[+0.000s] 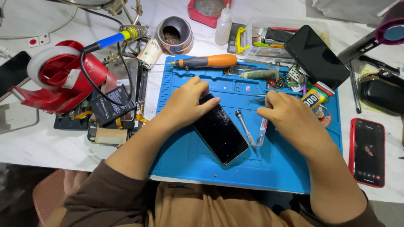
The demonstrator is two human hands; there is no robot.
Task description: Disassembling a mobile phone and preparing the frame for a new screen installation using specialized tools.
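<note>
Left hand [185, 103] resting palm-down on the upper end of a black phone [220, 131], fingers curled loosely over its top edge, holding it flat against the blue mat [189, 155]. Phone lying screen-up and tilted, cracked near the top, stretching from under that hand down toward the mat's middle. Right hand [290, 120] just beside the phone's right side, fingers bent and pinching the top of a thin clear tube [261, 131], with a small metal screwdriver [245, 128] lying between tube and phone. Beyond the hands, along the mat's far edge, an orange driver [208, 62]. Off to the right, a glue tube [315, 97], a second black phone [316, 56] propped up, and a red-cased phone [366, 152] on the white tabletop [50, 147]. To the left, a red tape dispenser [59, 80] and a soldering iron [111, 40]
</note>
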